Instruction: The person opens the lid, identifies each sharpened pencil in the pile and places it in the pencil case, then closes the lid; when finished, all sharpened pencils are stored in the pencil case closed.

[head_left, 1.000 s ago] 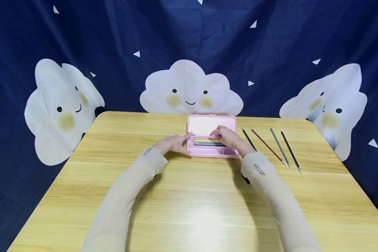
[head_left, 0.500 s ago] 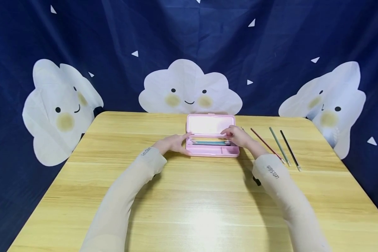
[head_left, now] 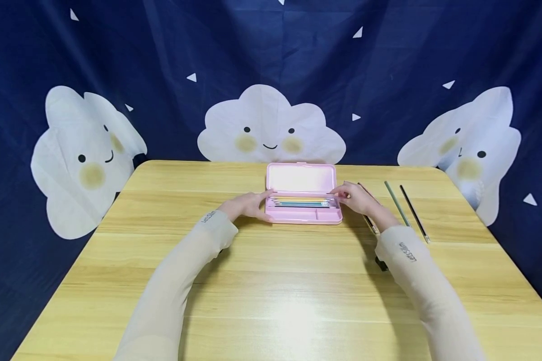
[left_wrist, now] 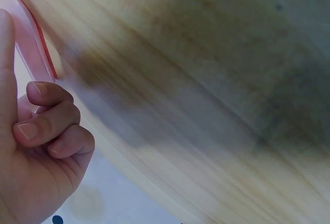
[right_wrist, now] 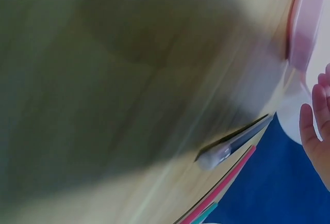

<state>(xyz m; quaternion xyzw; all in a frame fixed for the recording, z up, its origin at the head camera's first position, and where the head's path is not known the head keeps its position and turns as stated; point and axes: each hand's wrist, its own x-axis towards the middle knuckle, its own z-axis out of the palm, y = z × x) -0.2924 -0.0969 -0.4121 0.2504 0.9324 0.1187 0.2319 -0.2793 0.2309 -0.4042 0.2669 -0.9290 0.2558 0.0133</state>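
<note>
A pink pencil case (head_left: 293,216) lies with its lid (head_left: 301,178) raised at the back of the table. Several pencils (head_left: 300,201), yellow and teal among them, lie side by side in its rear compartment. My left hand (head_left: 248,205) holds the case's left end between thumb and forefinger; in the left wrist view its other fingers (left_wrist: 49,126) are curled beside the case (left_wrist: 31,38). At the right end, my right hand (head_left: 354,197) has its fingertips over the case's edge. The right wrist view shows these fingers (right_wrist: 320,110) fairly straight, with nothing visible in them.
Right of the case, a black pencil (head_left: 369,223) and a red pencil (head_left: 364,188) are partly hidden by the right forearm. Farther right lie a green pencil (head_left: 396,203) and another black pencil (head_left: 414,213). A dark blue curtain (head_left: 271,45) hangs behind the table (head_left: 271,281).
My right hand has slid rightward from above the pencils to the case's right end, uncovering the pencils' eraser ends. The left hand stays at the left end.
</note>
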